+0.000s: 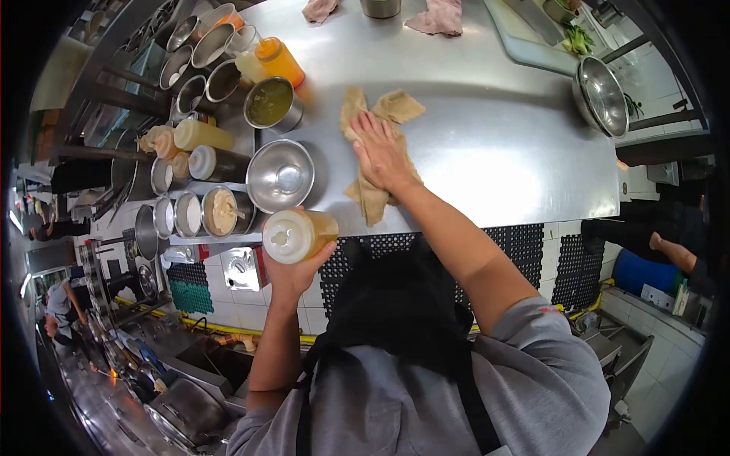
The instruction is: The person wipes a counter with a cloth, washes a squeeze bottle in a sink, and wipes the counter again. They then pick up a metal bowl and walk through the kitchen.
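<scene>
My left hand [293, 277] is wrapped round a squeeze bottle [323, 226] of yellowish liquid with a whitish cap, held tilted at the front edge of the steel table [487, 144]. Lying flat on a crumpled tan cloth [372, 199], my right hand [382, 156] has its fingers stretched out and presses the cloth to the tabletop. An empty steel bowl [280, 176] stands just beyond the bottle. Behind that bowl is a steel pot [274, 106] with greenish liquid in it.
Along the left stand several steel containers [219, 211] and squeeze bottles, one of them orange [279, 61]. A white cutting board [525, 38] lies at the back right, with steel bowls [601, 95] at the right edge. Pinkish cloths [437, 17] lie at the back. Other people stand at both sides.
</scene>
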`<state>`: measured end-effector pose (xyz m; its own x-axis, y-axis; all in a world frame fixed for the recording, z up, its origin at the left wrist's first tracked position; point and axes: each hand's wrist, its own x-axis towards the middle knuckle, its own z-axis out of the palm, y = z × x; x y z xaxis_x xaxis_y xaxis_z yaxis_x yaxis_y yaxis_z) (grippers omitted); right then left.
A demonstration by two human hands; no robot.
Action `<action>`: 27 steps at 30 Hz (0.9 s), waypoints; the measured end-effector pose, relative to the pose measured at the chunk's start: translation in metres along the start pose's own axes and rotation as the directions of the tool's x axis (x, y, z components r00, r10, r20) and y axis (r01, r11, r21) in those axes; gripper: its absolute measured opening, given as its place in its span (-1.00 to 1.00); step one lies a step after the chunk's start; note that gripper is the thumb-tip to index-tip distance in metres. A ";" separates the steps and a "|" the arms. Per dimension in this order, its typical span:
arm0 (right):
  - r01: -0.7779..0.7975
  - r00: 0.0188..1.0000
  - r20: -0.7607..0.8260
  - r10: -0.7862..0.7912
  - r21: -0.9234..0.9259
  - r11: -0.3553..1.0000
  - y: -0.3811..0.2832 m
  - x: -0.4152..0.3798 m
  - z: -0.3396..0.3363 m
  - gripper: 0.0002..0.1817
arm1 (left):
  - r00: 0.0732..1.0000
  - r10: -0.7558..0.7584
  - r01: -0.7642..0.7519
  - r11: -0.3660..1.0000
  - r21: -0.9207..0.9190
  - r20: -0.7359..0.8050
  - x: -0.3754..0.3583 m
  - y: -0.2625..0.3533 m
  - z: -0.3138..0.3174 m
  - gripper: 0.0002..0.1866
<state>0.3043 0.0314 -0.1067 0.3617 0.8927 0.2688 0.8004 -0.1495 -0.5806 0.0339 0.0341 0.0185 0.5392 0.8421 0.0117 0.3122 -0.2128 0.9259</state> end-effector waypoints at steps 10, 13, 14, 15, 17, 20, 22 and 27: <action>0.253 0.932 0.220 -0.288 0.172 0.952 -0.004 -0.001 -0.027 -0.17 | 0.995 0.095 -0.097 0.993 0.072 0.021 -0.021 -0.004 -0.020 -0.20; 0.399 0.913 0.192 -0.360 -0.239 0.885 -0.003 -0.031 -0.031 -0.18 | 0.998 -0.067 0.067 0.996 -0.059 0.003 -0.025 0.002 -0.021 -0.15; 0.399 0.913 0.196 -0.359 -0.234 0.887 -0.005 -0.034 -0.030 -0.18 | 0.997 -0.078 0.078 0.993 -0.089 0.006 -0.025 0.000 -0.020 -0.15; 0.399 0.912 0.189 -0.364 -0.199 0.895 -0.005 -0.032 -0.032 -0.21 | 0.997 -0.079 0.078 0.993 -0.093 -0.002 -0.023 -0.002 -0.019 -0.15; 0.391 0.914 0.180 -0.363 -0.159 0.907 -0.009 -0.039 -0.030 -0.24 | 0.998 -0.053 0.054 0.998 -0.020 0.023 -0.026 -0.004 -0.022 -0.16; 0.394 0.912 0.175 -0.371 -0.128 0.910 -0.014 -0.051 -0.028 -0.35 | 1.000 0.015 -0.015 1.000 -0.015 0.012 -0.030 -0.003 -0.023 -0.21; 0.376 0.920 0.160 -0.358 -0.098 0.921 -0.023 -0.066 -0.029 -0.47 | 1.000 0.018 -0.018 1.000 -0.024 0.009 -0.034 -0.006 -0.026 -0.22; 0.354 0.926 0.122 -0.356 0.037 0.934 -0.029 -0.097 -0.025 -0.67 | 0.999 0.031 -0.031 0.999 -0.038 -0.013 -0.042 -0.008 -0.032 -0.22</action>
<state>0.2577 -0.0618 -0.0965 -0.0086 0.9323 0.3617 0.8581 0.1926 -0.4760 -0.0161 0.0160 0.0228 0.5386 0.8413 0.0450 0.2653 -0.2200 0.9387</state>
